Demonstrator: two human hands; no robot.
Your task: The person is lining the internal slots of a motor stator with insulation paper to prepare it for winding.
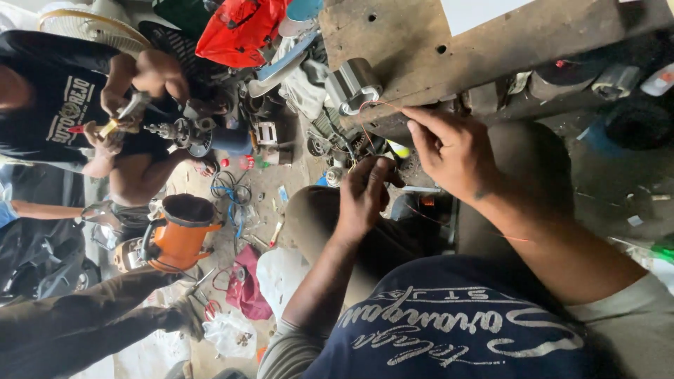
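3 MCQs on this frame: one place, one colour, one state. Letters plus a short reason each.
1. Where is the thin red wire?
A. Pinched in the right hand, looping up toward the wooden bench
B. Coiled on the floor
C. Tied to the red bag

2. What colour is the motor housing on the floor at left?
A. Green
B. Orange
C. White

3. What is the left hand doing?
A. Lying flat and open
B. Out of view
C. Curled closed around a small part by the bench

Answers: 1 A, the wire runs from the right fingertips up to the bench edge. 2 B, its shell is plainly orange. 3 C, the fingers are bent in around something.
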